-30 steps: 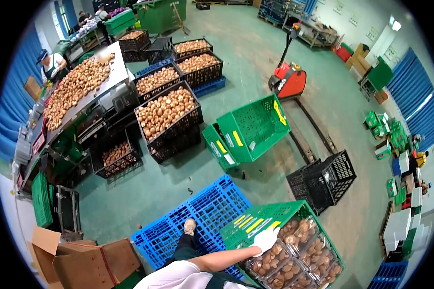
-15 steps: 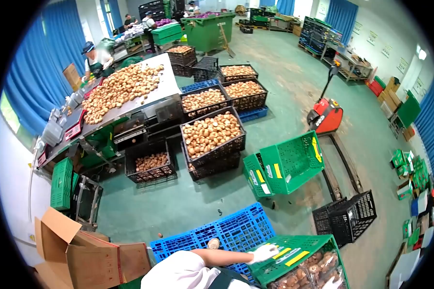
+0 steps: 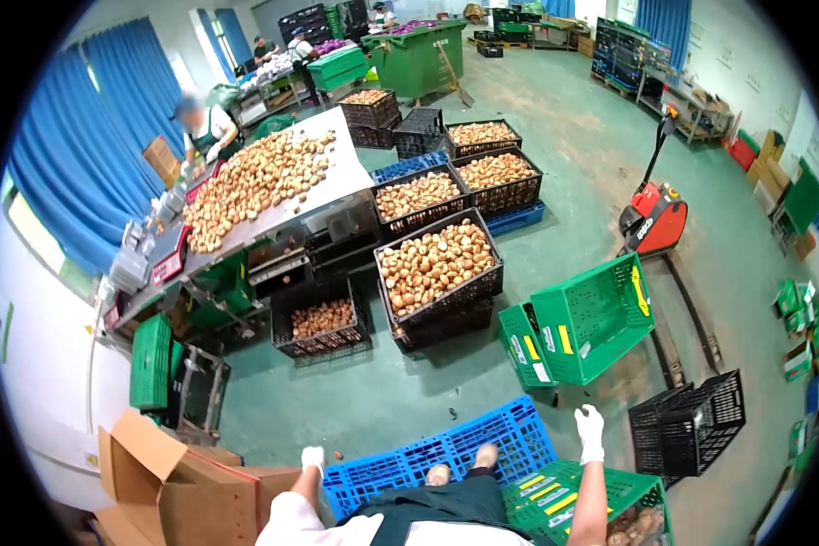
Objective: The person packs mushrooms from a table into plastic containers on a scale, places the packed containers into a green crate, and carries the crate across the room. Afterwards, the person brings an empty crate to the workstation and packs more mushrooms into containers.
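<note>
My right hand point(image 3: 590, 431), in a white glove, is raised beyond the green crate point(image 3: 555, 505) at the bottom right. Its fingers are loosely apart with nothing seen in them. Bagged brown mushrooms point(image 3: 637, 526) show in that crate, partly cut off by the frame edge. My left hand point(image 3: 312, 458), also gloved, is at the left end of the blue pallet point(image 3: 409, 461), near the open cardboard box point(image 3: 200, 496). Its fingers are too small and foreshortened to read. My shoes are at the pallet.
Ahead stand black crates of mushrooms point(image 3: 439, 266) and a mushroom-covered table point(image 3: 350, 150), with a person point(image 3: 211, 129) behind it. Tilted green crates point(image 3: 591, 318) rest before a red pallet jack point(image 3: 655, 218). Black crates point(image 3: 692, 423) are at the right.
My right hand has moved off the green crate's rim area and is now raised and forward. My left hand has come off the crate to the left side. The view has shifted left.
</note>
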